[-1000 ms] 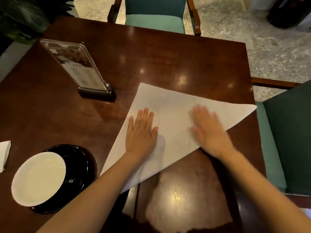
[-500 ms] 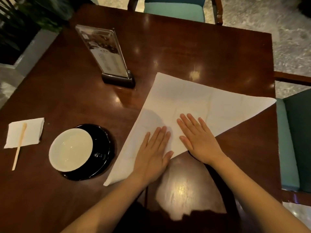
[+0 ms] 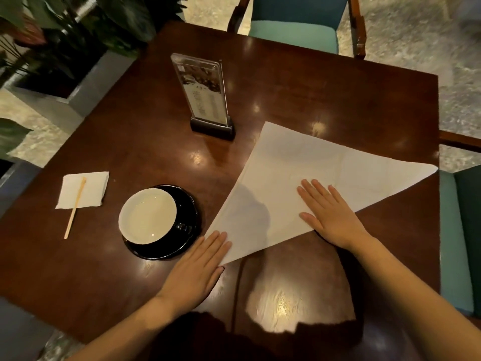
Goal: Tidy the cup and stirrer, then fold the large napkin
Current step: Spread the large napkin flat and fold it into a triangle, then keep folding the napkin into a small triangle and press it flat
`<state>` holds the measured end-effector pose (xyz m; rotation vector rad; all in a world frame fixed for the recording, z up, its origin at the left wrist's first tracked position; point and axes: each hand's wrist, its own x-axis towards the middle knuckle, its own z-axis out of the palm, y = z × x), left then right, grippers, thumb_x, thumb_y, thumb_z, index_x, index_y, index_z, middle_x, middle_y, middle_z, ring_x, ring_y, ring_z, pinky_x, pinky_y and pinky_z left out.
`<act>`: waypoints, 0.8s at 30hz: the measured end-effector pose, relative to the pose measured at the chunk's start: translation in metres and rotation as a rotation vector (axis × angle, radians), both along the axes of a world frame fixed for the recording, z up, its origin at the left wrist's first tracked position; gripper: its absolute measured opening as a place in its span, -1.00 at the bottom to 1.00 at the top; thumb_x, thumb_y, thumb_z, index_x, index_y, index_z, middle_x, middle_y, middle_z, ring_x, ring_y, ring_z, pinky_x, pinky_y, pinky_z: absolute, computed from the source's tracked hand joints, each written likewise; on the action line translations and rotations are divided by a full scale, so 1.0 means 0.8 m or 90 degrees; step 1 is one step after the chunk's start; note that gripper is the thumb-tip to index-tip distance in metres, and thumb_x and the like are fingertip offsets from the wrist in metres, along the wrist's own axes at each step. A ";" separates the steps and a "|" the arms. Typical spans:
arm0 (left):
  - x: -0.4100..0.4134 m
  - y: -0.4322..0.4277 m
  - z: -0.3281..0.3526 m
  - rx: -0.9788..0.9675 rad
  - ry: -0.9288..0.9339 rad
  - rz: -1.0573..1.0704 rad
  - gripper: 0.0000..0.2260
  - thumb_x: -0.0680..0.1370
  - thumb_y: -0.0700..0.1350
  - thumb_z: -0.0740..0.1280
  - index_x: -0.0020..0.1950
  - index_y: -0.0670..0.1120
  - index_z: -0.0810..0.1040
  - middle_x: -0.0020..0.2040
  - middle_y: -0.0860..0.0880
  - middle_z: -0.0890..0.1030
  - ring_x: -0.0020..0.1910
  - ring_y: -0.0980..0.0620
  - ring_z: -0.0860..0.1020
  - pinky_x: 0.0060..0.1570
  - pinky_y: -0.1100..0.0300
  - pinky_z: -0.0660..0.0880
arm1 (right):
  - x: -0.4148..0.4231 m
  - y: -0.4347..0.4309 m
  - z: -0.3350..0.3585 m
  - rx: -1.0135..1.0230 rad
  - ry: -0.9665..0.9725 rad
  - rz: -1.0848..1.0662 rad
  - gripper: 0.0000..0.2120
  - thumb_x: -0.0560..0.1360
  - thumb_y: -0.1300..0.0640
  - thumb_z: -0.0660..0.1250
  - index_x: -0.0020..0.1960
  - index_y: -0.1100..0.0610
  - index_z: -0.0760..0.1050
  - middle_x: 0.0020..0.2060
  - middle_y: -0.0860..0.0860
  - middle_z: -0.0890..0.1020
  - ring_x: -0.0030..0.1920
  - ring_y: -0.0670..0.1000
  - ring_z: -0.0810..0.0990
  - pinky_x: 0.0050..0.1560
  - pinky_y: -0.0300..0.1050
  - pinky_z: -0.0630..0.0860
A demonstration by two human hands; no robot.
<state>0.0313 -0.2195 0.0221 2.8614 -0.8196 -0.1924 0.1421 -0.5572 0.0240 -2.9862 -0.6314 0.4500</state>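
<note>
Partly under straight-fingered right hand (image 3: 330, 214), large napkin (image 3: 286, 165); left hand (image 3: 197, 267) flat at corner.

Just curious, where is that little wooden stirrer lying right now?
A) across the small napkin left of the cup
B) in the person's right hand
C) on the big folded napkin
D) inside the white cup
A: the stirrer lies slantwise across the small napkin, well left of the cup, and neither hand is touching it.
</note>
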 end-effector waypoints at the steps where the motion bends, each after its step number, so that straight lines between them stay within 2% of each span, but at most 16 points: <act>1: -0.002 0.003 0.002 0.003 -0.016 -0.008 -0.59 0.63 -0.07 -0.03 0.46 -0.15 0.27 0.43 -0.13 0.35 0.42 -0.06 0.29 0.46 0.09 0.00 | 0.000 0.000 0.004 0.002 0.012 -0.019 -0.34 0.49 -0.29 -0.35 0.52 -0.03 -0.23 0.51 -0.08 -0.20 0.50 -0.06 -0.29 0.47 -0.07 -0.32; 2: -0.004 0.005 0.003 0.008 -0.036 -0.016 -0.57 0.60 -0.16 -0.03 0.47 -0.17 0.23 0.41 -0.15 0.38 0.40 -0.09 0.32 0.46 0.09 -0.04 | -0.002 0.004 0.008 0.010 0.017 -0.041 -0.32 0.48 -0.30 -0.37 0.52 -0.01 -0.22 0.50 -0.07 -0.20 0.50 -0.04 -0.28 0.46 -0.06 -0.32; 4: -0.008 0.004 0.007 0.022 -0.068 -0.019 -0.40 0.42 -0.26 0.00 0.49 -0.19 0.13 0.39 -0.16 0.38 0.37 -0.11 0.34 0.43 0.08 -0.07 | -0.018 0.029 0.016 0.053 -0.003 -0.043 -0.29 0.50 -0.30 -0.36 0.53 0.07 -0.08 0.50 0.00 -0.08 0.51 0.03 -0.13 0.49 -0.03 -0.25; 6: -0.011 0.003 0.013 0.017 -0.079 -0.012 -0.33 0.30 -0.26 0.05 0.45 -0.18 0.22 0.33 -0.17 0.46 0.30 -0.12 0.44 0.39 0.07 0.01 | -0.047 0.061 0.014 0.090 -0.012 0.034 -0.33 0.56 -0.26 -0.27 0.52 0.12 0.07 0.50 0.05 0.10 0.50 0.10 0.05 0.47 0.03 -0.13; 8: -0.012 0.003 0.017 -0.009 -0.073 -0.005 -0.38 0.21 -0.27 0.18 0.30 -0.15 0.35 0.22 -0.15 0.57 0.18 -0.11 0.56 0.31 0.10 0.28 | -0.073 0.079 0.002 0.080 0.002 0.095 -0.38 0.58 -0.25 -0.15 0.52 0.07 0.06 0.51 0.03 0.11 0.51 0.07 0.04 0.44 0.04 -0.07; 10: -0.012 0.004 0.021 -0.044 -0.068 0.005 -0.48 0.23 -0.25 0.18 0.20 -0.13 0.44 0.12 -0.12 0.63 0.07 -0.08 0.62 0.05 0.11 0.53 | -0.082 0.076 -0.005 0.084 0.014 0.093 -0.38 0.57 -0.26 -0.07 0.54 0.02 -0.03 0.53 -0.03 0.01 0.53 -0.01 -0.07 0.47 0.02 -0.12; 11: -0.012 0.005 0.023 -0.064 -0.061 0.011 -0.55 0.28 -0.23 0.16 0.15 -0.12 0.51 0.07 -0.10 0.65 0.02 -0.07 0.63 -0.06 0.12 0.57 | -0.081 0.071 -0.005 0.096 0.017 0.093 -0.37 0.57 -0.26 -0.05 0.54 0.00 -0.06 0.53 -0.05 -0.03 0.53 -0.04 -0.12 0.48 0.00 -0.15; 15: -0.014 0.008 0.037 -0.163 -0.045 0.008 -0.77 0.41 -0.15 0.22 -0.02 -0.07 0.63 -0.08 0.00 0.66 -0.12 0.05 0.60 -0.13 0.25 0.50 | -0.073 0.057 0.005 0.173 0.038 0.116 -0.40 0.57 -0.21 0.04 0.53 -0.02 0.01 0.52 -0.12 -0.03 0.51 -0.13 -0.14 0.49 -0.12 -0.24; 18: -0.003 0.004 0.064 -0.262 -0.016 0.050 -0.76 0.56 0.00 0.19 -0.01 -0.05 0.63 -0.12 0.05 0.65 -0.13 0.16 0.54 -0.12 0.38 0.43 | -0.075 0.046 0.009 0.249 0.046 0.083 -0.46 0.55 -0.16 0.10 0.49 -0.04 0.17 0.49 -0.17 0.08 0.50 -0.19 -0.05 0.50 -0.21 -0.21; 21: 0.019 -0.002 0.097 -0.311 0.019 0.100 -0.80 0.54 0.11 0.20 0.00 0.07 0.56 -0.13 0.12 0.65 -0.16 0.22 0.54 -0.17 0.36 0.46 | -0.082 0.037 0.002 0.324 0.015 0.025 -0.56 0.54 -0.09 0.19 0.40 -0.03 0.34 0.44 -0.16 0.27 0.47 -0.21 0.12 0.50 -0.22 -0.06; 24: 0.049 -0.012 0.123 -0.311 0.057 0.136 -0.81 0.46 0.10 0.23 -0.06 0.08 0.57 -0.18 0.18 0.63 -0.19 0.25 0.52 -0.26 0.40 0.43 | -0.088 0.034 0.000 0.408 -0.043 -0.077 -0.70 0.52 -0.02 0.25 0.21 0.02 0.51 0.26 -0.13 0.51 0.32 -0.17 0.38 0.39 -0.14 0.28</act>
